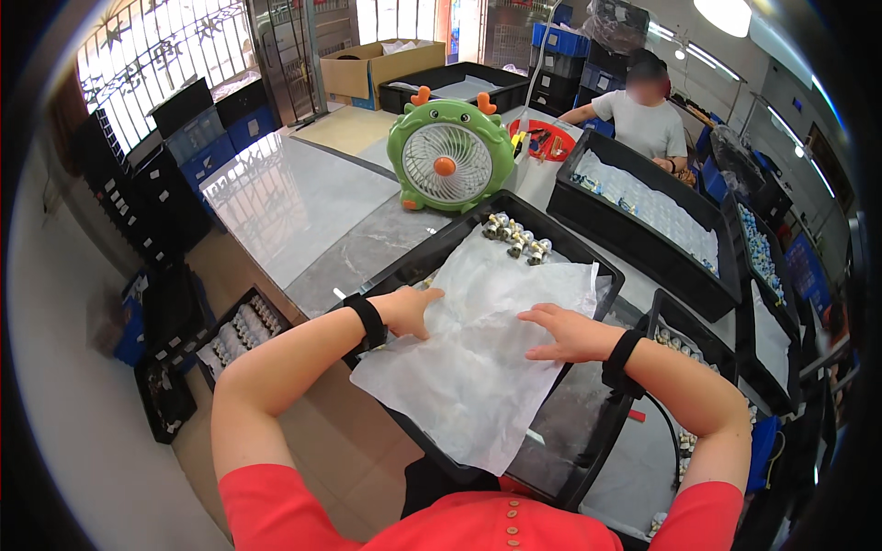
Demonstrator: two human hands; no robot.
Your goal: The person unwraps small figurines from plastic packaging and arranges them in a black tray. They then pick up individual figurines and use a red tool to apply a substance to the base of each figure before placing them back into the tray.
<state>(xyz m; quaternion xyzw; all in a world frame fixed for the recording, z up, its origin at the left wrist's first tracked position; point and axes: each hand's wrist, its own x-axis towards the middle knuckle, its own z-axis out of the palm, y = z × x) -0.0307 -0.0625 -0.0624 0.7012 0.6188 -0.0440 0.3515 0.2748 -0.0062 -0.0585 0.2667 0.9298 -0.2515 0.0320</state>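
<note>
A creased sheet of thin white wrapping material [469, 354] lies across a black plastic tray [606, 275] in front of me, hanging over the tray's near left side. My left hand [411, 312] rests on the sheet's left part, thumb and fingers apart. On the right part lies my right hand [571, 333], its fingers spread. Neither hand grips anything that I can see. Beyond the sheet, at the tray's far end, sit several small metal fittings [516, 237] with shiny round ends. Whatever lies beneath the sheet is hidden. Each wrist wears a black band.
A green cartoon-shaped fan [450, 156] stands just beyond the tray. Farther right is a long black tray [643, 216] with a white liner and small parts. A person in a white shirt [643, 124] works behind it, near a red basin [548, 140]. Crates [197, 138] are stacked at left.
</note>
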